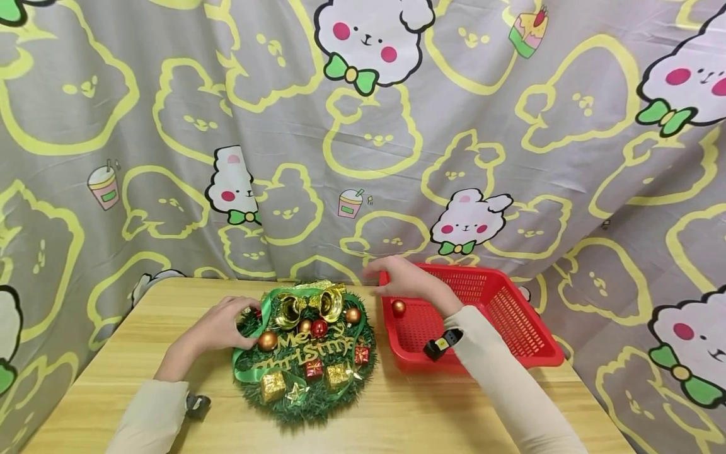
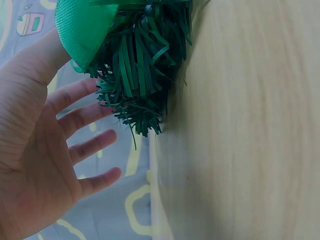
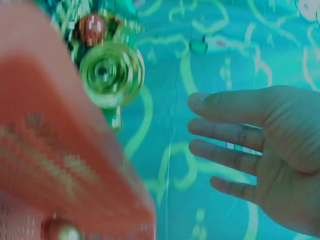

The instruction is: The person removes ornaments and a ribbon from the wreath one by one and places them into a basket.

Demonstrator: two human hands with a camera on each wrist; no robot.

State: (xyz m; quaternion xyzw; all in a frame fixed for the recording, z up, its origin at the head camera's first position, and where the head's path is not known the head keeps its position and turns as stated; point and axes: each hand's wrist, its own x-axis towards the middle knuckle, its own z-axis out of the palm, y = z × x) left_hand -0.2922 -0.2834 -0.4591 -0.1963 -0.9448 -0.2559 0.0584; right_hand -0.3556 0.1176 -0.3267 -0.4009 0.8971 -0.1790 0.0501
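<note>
A green Christmas wreath [image 1: 317, 403] lies on the table, trimmed with gold bells [image 1: 331, 304], baubles, small gift boxes, a green ribbon [image 2: 85, 30] and gold "Merry Christmas" lettering. My left hand [image 1: 222, 325] is at its left edge, fingers spread along the tinsel [image 2: 140, 65]; the left wrist view hides the thumb. Over the left rim of a red plastic basket [image 1: 535, 328] hovers my right hand [image 1: 405, 279]. Its fingers [image 3: 225, 131] are extended, with nothing between them. A copper-coloured bauble [image 1: 399, 308] is inside the basket, below that hand.
The wooden table [image 1: 130, 340] carries the wreath and, to its right, the basket. A grey curtain [image 1: 295, 208] with cartoon animals hangs directly behind the table and round its sides. The wreath and basket stand close together.
</note>
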